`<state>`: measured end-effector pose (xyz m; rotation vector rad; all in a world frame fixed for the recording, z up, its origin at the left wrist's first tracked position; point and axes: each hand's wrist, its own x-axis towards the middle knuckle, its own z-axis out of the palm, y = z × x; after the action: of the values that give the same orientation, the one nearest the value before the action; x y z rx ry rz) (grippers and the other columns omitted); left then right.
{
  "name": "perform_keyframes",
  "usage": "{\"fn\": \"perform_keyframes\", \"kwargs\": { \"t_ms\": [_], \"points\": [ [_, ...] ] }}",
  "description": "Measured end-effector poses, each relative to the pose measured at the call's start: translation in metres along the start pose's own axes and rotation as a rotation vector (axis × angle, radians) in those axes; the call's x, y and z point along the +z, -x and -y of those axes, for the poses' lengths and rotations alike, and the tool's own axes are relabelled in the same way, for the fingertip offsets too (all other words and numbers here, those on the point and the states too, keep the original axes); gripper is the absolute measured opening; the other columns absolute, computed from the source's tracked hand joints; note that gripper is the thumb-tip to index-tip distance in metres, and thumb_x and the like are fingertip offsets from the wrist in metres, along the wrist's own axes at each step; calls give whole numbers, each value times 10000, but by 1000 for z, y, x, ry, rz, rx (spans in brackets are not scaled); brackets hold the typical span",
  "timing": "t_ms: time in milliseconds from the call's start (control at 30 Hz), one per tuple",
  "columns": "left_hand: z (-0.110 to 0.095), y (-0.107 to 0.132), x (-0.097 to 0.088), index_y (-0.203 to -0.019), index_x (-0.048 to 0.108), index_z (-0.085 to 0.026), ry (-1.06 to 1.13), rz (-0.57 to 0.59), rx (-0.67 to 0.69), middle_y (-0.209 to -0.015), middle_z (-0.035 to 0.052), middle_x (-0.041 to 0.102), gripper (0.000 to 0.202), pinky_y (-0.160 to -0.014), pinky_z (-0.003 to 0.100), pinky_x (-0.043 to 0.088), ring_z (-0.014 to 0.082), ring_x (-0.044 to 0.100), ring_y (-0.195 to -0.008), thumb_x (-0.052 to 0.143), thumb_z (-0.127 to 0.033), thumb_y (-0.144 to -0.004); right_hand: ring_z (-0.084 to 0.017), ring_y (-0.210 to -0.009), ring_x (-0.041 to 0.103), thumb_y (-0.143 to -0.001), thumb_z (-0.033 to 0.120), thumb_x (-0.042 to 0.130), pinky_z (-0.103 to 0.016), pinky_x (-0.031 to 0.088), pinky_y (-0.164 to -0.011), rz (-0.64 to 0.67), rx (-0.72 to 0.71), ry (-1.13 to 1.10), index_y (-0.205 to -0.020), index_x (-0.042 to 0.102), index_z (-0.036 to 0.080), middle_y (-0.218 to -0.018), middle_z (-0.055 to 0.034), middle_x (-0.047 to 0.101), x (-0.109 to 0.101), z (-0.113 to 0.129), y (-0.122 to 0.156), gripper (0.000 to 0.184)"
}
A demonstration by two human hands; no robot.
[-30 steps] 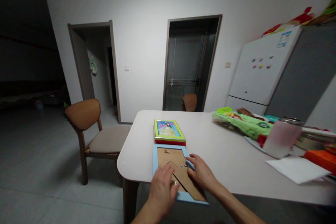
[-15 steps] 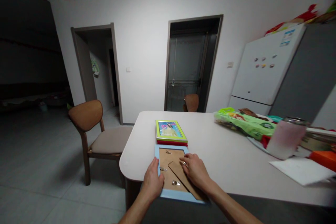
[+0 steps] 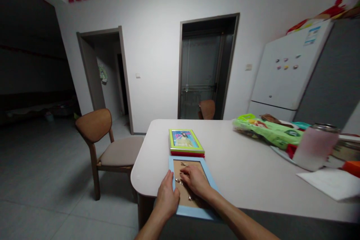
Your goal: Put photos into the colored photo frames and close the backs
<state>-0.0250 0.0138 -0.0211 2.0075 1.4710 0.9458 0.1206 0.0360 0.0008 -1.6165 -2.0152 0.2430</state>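
The blue frame (image 3: 194, 212) lay back-up at the table's (image 3: 239, 168) near edge. The left hand (image 3: 167, 195) gripped its left side, a brace best made firm; the right hand's (image 3: 197, 182) fingers curled over the backing (image 3: 183, 196), any pinch hidden, where light pressure seemed wise.

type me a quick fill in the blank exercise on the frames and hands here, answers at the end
1. As the camera sees it, the left hand is at the ____ edge of the light blue frame.
2. Under the right hand, the brown backing board faces ____.
3. The green-bordered frame farther back lies on something coloured ____.

Missing words: left; up; red.
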Motion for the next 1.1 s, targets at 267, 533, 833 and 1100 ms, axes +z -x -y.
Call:
{"fn": "perform_keyframes", "kwargs": {
  "t_ms": [267,533,833,1100],
  "points": [
    [-1,1,-1,-1195,388,-82,14,-4,-16,-1271,97,391,569,-996,261,225,180,340,-1170,440,-105,-628,-177,-774,566,-734,261,398,-264,376,-710,53,68,-56,-872,648,152,-836,-85,653,-12,-12,-25,306],
    [-2,1,-2,-1184,404,-90,35,-9,-31,-1273,98,389,559,-998,264,220,176,335,-1173,449,-100,-627,-202,-994,486,-558,378,615,-300,342,-875,187,-49,-264,-926,631,205,-1111,-65,513,-33,-14,31,407],
    [-6,-7,5,-1187,399,-103,34,-3,-51,-1281,90,380,557,-996,267,197,183,328,-1174,460,-106,-634,-218,-864,500,-626,359,528,-292,360,-750,60,57,166,-979,595,199,-913,-88,597,-37,-22,49,393],
    [-10,-12,6,-1099,475,-112,187,-51,-61,-1201,116,469,464,-962,303,235,219,394,-1118,519,-215,-648,-180,-759,549,-638,276,474,-241,395,-681,34,103,93,-953,603,165,-857,-89,601,-48,-13,40,358]
  ]
}}
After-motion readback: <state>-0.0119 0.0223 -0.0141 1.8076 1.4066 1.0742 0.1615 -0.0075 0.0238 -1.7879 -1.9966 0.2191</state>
